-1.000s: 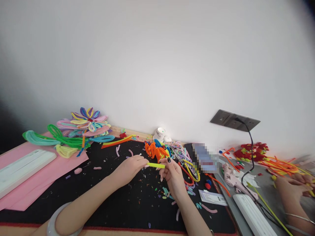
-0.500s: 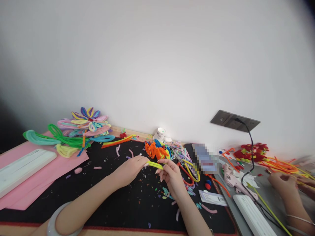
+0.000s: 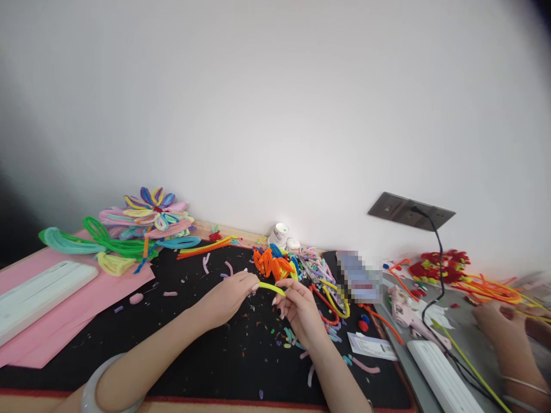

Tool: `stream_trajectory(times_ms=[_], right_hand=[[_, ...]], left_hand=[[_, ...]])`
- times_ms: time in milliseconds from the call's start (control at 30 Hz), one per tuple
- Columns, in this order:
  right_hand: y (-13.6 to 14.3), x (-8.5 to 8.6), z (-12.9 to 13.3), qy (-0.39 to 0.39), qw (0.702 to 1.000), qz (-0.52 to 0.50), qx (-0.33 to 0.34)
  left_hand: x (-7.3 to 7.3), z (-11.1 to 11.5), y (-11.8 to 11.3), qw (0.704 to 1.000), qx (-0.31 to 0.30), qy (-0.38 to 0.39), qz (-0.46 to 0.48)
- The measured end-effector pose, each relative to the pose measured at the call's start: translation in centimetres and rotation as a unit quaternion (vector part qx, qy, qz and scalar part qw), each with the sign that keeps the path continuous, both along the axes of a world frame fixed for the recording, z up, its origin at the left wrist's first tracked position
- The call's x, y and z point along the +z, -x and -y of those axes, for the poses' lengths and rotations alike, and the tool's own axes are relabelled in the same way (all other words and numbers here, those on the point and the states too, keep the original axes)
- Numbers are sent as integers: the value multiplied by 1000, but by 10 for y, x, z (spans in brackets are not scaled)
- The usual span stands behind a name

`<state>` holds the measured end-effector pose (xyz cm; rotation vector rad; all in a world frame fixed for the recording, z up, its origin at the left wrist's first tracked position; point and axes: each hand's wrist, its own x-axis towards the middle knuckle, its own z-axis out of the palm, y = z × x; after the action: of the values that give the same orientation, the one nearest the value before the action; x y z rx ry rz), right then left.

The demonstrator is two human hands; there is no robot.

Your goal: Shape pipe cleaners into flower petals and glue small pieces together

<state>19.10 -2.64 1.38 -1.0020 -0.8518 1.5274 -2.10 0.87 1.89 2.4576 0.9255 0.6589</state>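
Above the black mat (image 3: 193, 358), your left hand (image 3: 232, 293) and right hand (image 3: 303, 308) pinched a yellow chenille strip (image 3: 271, 288), grips near-closed; strip slim, fuzzy, bowed upward.

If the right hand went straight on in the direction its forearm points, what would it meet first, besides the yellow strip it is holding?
Probably the orange fuzzy loops beyond the right hand; from one view the height is unclear, so it might pass above them.
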Motion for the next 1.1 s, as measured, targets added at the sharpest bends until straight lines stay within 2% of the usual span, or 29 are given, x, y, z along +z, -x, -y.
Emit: stream_trajectory(times_ms=[333, 600, 900, 1000, 1100], right_hand=[[4, 1, 4, -27, 999, -11, 26], [6, -5, 5, -55, 997, 43, 36], [6, -12, 4, -118, 976, 179, -36], [7, -11, 5, -145, 971, 182, -57], [9, -8, 5, -136, 976, 164, -42]], left_hand=[[3, 2, -1, 997, 30, 61, 26], [0, 4, -4, 993, -7, 113, 25], [1, 6, -9, 985, 6, 168, 33], [2, 7, -11, 982, -3, 186, 40], [4, 8, -10, 976, -20, 212, 53]])
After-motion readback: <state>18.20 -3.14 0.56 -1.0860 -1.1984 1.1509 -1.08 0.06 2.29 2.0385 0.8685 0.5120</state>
